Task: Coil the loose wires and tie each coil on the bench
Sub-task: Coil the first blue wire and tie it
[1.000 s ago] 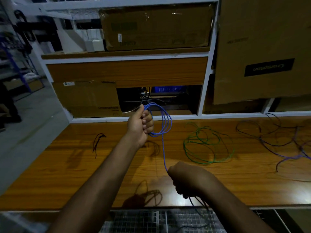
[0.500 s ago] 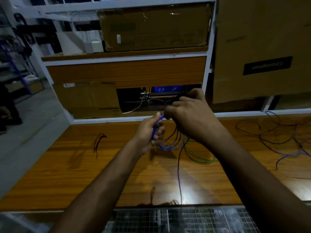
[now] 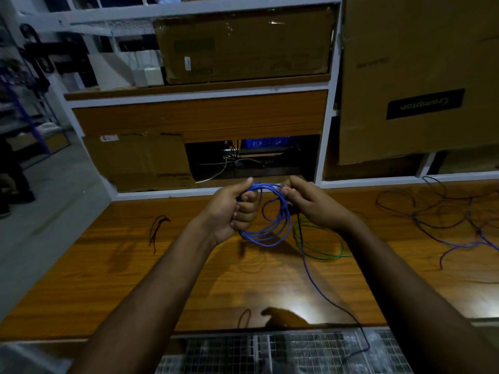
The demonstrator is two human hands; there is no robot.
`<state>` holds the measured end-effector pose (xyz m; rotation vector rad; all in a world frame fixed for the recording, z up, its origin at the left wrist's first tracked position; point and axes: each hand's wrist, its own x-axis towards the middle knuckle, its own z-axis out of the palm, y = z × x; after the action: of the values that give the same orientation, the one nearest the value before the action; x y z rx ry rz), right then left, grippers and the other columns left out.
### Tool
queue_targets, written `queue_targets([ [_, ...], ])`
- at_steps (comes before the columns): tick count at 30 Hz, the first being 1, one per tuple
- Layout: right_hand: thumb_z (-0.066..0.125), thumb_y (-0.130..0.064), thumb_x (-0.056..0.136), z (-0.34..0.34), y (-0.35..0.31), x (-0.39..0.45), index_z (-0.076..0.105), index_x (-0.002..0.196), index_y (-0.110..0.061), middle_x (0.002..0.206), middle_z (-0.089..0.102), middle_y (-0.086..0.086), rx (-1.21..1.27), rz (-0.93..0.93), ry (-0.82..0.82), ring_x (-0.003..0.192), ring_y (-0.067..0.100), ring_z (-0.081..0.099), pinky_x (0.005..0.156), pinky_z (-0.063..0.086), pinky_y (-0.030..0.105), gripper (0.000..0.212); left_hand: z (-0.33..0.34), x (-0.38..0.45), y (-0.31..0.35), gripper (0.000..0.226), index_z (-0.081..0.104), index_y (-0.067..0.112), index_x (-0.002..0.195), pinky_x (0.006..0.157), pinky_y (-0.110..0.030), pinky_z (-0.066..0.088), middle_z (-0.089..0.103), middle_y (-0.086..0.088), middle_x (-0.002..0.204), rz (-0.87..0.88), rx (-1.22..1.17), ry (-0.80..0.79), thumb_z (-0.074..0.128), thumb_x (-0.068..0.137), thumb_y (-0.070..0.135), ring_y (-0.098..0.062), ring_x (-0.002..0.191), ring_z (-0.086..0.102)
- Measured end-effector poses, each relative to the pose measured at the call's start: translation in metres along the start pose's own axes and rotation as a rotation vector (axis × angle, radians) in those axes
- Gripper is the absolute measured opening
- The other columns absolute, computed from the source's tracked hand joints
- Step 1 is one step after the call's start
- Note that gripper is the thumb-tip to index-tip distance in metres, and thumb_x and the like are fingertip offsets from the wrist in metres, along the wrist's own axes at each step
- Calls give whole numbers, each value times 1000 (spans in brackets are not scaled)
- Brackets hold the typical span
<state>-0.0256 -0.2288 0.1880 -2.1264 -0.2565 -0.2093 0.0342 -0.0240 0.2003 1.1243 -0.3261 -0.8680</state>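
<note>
A blue wire coil (image 3: 271,233) of several loops hangs above the wooden bench (image 3: 108,279). My left hand (image 3: 232,209) grips the coil's left side in a fist. My right hand (image 3: 310,203) pinches the top of the loops with fingers and thumb. The wire's loose tail (image 3: 318,287) trails down from my right hand, across the bench and over its front edge. A loose green wire (image 3: 324,255) lies on the bench under my right wrist. Tangled purple and dark wires (image 3: 445,225) are spread at the right.
A short dark wire piece (image 3: 158,230) lies at the bench's left. Shelving with cardboard boxes (image 3: 243,47) rises behind the bench, and a large box (image 3: 418,76) stands at right. A wire mesh (image 3: 270,354) runs below the front edge. Open floor (image 3: 40,225) lies left.
My right hand rose from the bench's front edge to the coil, laying another loop on it. It now pinches the top of the loops beside my left hand.
</note>
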Motion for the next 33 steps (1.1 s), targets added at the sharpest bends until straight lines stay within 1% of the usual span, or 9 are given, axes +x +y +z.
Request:
queue_targets([
  [2,42,-34,104,9,0,-7,52,109,-9,94,60,-5,252,32,29,83,8,59,75,52,28,28,1,0,1,43,38,21,60,36,-18,5,23,9,44,-13,-58,-24,41,96,43,-3,33,20],
  [5,47,-54,97,22,0,-9,48,139,-21,131,58,-6,363,43,34,114,4,58,83,50,17,53,3,2,1,44,41,21,57,35,-17,6,25,9,43,-33,-79,-63,42,95,44,-3,32,22],
  [7,53,-57,88,29,0,-10,51,138,-23,132,61,-5,503,58,-5,118,7,59,81,49,17,61,5,3,-1,43,43,21,55,35,-17,6,25,9,42,-38,-84,-67,43,92,45,-2,32,20],
  [10,67,-57,72,30,3,-11,59,129,-16,115,70,5,766,148,-24,107,25,67,91,51,45,71,4,3,1,43,41,21,57,35,-17,7,25,9,43,-12,-106,-23,43,92,45,-3,36,13],
  [12,62,-54,80,28,4,-11,59,129,-14,101,69,6,674,165,8,98,28,68,93,48,50,63,2,5,2,44,39,21,61,36,-17,6,24,9,46,31,-81,49,39,98,45,-3,34,17],
  [15,52,-30,102,31,1,-4,65,111,-10,81,61,3,391,58,136,76,19,59,72,46,37,26,1,7,-3,44,39,19,67,36,-18,10,25,8,48,100,13,133,35,103,45,-3,35,21],
  [22,43,-29,105,34,14,0,54,77,-21,67,61,0,-53,-42,274,54,7,52,54,42,31,32,4,10,-11,42,42,17,70,36,-20,21,25,6,51,92,175,196,38,104,42,-7,39,22],
  [28,42,-44,102,29,26,-10,59,104,-12,79,61,-3,301,110,25,60,11,55,49,40,23,36,1,11,-7,42,36,20,67,40,-19,9,21,8,49,170,167,256,36,105,37,-6,38,15],
  [33,72,-11,86,-9,63,-27,67,107,-12,85,55,9,520,132,67,63,9,45,51,33,20,21,-16,7,5,41,36,20,67,42,-20,8,21,7,51,194,221,274,36,105,35,-6,39,16],
])
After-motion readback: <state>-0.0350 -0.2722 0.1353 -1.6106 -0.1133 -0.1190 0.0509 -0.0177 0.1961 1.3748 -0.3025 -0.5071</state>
